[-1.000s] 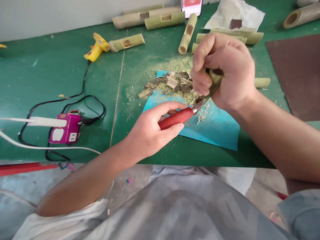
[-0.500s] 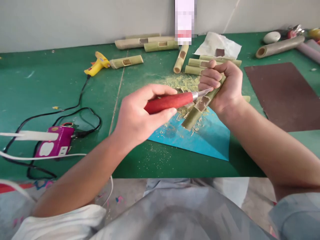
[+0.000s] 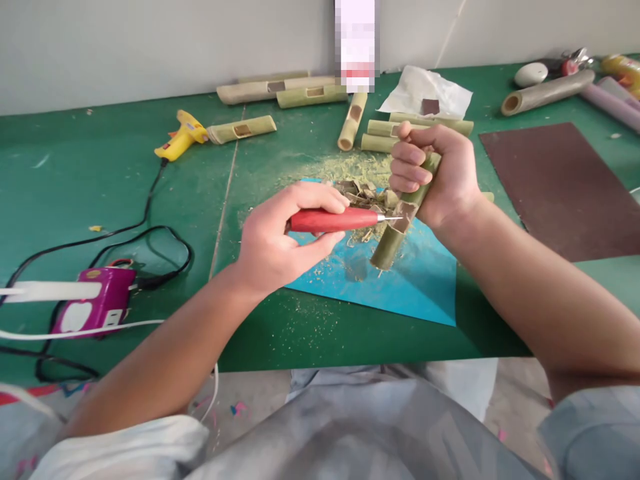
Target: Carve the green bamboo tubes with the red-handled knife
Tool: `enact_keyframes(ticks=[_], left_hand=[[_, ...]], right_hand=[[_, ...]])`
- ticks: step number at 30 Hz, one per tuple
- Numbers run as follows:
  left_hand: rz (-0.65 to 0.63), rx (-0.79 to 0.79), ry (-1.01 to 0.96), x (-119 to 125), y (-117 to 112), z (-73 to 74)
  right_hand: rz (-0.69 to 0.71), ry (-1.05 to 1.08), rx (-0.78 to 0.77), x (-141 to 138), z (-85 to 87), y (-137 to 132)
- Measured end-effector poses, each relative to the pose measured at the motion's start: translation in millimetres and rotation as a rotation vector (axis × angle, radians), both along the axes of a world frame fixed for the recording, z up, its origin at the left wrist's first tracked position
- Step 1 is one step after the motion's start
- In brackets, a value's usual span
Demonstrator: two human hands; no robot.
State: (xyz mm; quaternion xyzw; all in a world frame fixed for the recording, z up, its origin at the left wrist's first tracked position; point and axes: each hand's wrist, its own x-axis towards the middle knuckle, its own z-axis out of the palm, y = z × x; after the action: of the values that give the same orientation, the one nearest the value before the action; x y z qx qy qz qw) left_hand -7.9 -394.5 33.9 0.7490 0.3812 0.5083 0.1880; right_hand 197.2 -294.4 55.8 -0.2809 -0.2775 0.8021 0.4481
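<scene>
My left hand (image 3: 280, 240) is closed around the red wooden handle of a carving knife (image 3: 335, 220), held level, its short blade tip touching the rectangular cut-out in a green bamboo tube (image 3: 397, 233). My right hand (image 3: 435, 173) grips the upper part of that tube, which tilts down to the left over a blue sheet (image 3: 400, 280). Bamboo chips and shavings (image 3: 357, 190) lie heaped on the sheet's far edge, just behind the knife.
Several notched bamboo tubes (image 3: 280, 90) lie along the back of the green table (image 3: 100, 173). A yellow glue gun (image 3: 177, 139) and its black cord run to a purple power strip (image 3: 95, 308) at left. A brown board (image 3: 560, 183) lies at right.
The view tilted up. The bamboo tube turned so its cut-out faces me, and the knife rose from under my right hand to level, its tip now at the cut-out.
</scene>
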Motion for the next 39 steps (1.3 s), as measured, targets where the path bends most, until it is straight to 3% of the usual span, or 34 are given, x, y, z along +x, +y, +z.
enact_keyframes(ticks=[5,11,16,22,26,30,36,39], left_hand=[[0.043,0.123,0.172,-6.1,-3.9,0.7],[0.06,0.208,0.516,-10.5,-12.1,2.3],[0.082,0.076,0.515,-10.0,-16.5,-2.3],[0.074,0.273,0.46,-14.8,-17.7,-4.7],[0.027,0.256,0.385,-19.4,-15.8,-2.7],[0.012,0.255,0.43,-18.3,-15.3,0.3],[0.016,0.386,0.503,-17.0,-11.2,1.5],[0.036,0.311,0.533,-17.7,-11.0,-0.4]], right_hand=[[-0.002,-0.075,0.064,-4.3,0.0,-5.4],[-0.011,-0.124,-0.008,-2.8,-1.2,-2.9],[-0.011,-0.103,-0.137,-2.3,0.7,-1.3],[-0.023,0.025,-0.263,-6.3,3.5,-4.4],[0.0,0.047,-0.309,-6.5,3.8,-4.4],[0.001,-0.004,-0.278,-6.4,4.8,-4.9],[0.039,-0.097,-0.167,-6.8,1.8,-6.3],[0.006,-0.16,-0.091,-7.7,3.4,-10.8]])
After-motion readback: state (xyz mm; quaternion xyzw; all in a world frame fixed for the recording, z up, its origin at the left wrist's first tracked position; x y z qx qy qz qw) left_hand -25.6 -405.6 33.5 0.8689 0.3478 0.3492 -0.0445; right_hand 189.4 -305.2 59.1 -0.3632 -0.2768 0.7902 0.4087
